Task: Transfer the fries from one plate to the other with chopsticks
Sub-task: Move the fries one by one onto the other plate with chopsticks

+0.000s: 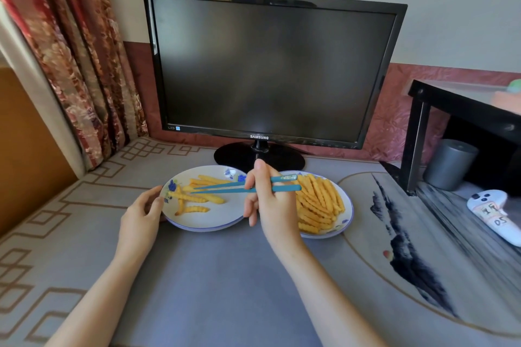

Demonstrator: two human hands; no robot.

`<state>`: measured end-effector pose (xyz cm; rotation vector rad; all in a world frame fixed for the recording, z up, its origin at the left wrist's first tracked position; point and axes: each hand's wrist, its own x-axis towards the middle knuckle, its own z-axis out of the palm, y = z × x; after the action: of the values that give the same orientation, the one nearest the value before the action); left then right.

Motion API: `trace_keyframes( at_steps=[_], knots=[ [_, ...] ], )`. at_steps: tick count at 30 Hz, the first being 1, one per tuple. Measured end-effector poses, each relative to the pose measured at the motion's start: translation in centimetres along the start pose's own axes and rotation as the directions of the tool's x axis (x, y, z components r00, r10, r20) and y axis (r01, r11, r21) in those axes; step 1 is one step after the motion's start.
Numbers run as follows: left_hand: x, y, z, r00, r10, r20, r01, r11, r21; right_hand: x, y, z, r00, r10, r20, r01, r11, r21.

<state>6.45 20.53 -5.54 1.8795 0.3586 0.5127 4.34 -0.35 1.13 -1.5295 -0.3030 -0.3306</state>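
Note:
Two white plates with blue flower prints stand side by side in front of the monitor. The left plate (214, 220) holds several crinkle-cut fries (197, 198). The right plate (346, 214) carries a larger pile of fries (318, 203). My right hand (270, 200) grips a pair of teal chopsticks (222, 188) that point left, with their tips over the fries on the left plate. Whether the tips pinch a fry I cannot tell. My left hand (143, 214) rests on the left rim of the left plate, fingers curled on the edge.
A black monitor (270, 70) on a round base (259, 156) stands right behind the plates. A black shelf (456, 110), a grey cup (448, 165) and a white controller (496, 211) sit at the right. A patterned curtain (70, 51) hangs at the left.

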Motion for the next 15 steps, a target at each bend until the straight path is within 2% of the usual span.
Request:
trace_keyframes(
  at_steps=[9, 15],
  knots=[
    [0.0, 0.1, 0.1, 1.000, 0.003, -0.003, -0.003, 1.000, -0.009, -0.3, 0.8, 1.3, 0.992, -0.004, 0.123, 0.018, 0.993, -0.114],
    [0.0, 0.2, 0.1, 1.000, 0.001, -0.003, -0.001, 1.000, -0.008, -0.4, 0.8, 0.9, 0.995, -0.037, 0.089, 0.048, 0.991, -0.124]
  ],
)
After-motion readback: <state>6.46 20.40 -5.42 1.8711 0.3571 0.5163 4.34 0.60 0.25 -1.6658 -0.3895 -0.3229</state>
